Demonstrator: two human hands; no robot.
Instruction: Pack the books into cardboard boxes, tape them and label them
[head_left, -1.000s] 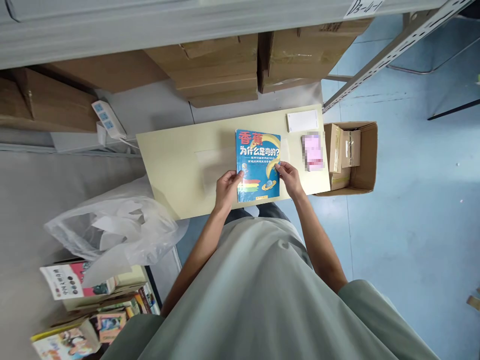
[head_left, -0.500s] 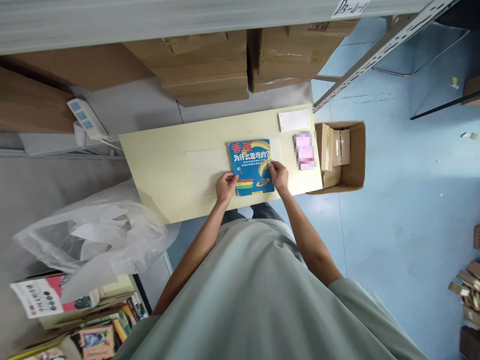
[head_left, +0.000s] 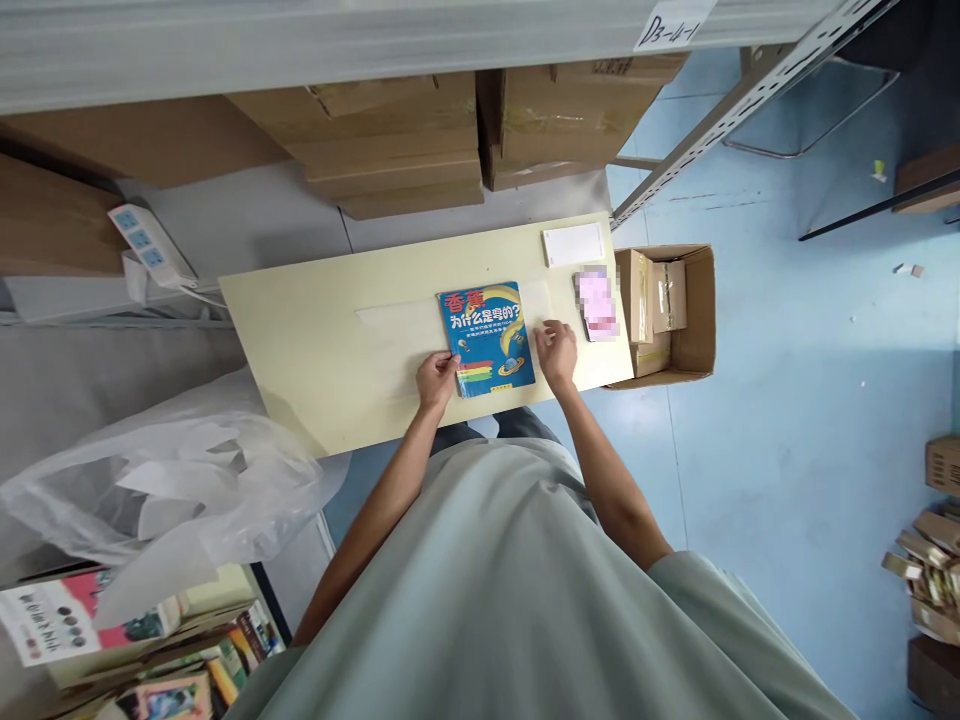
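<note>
Table (head_left: pixel 315 350) holds book (head_left: pixel 486 338), left hand (head_left: pixel 436 378) gripping corner (right hand (head_left: pixel 558 352) curled beside).

A pale yellow table (head_left: pixel 315 340) sits at centre, with a white card (head_left: pixel 572 245) at its one o'clock corner and a blurred pink thing (head_left: pixel 598 303) just below that. An open cardboard box (head_left: pixel 699 310) stands on the blue floor (head_left: pixel 787 380) at three o'clock, and brown cartons (head_left: pixel 405 130) are stacked at twelve. A power strip (head_left: pixel 142 245) lies at ten o'clock, a plastic bag (head_left: pixel 165 480) at eight, books (head_left: pixel 150 660) at seven.
</note>
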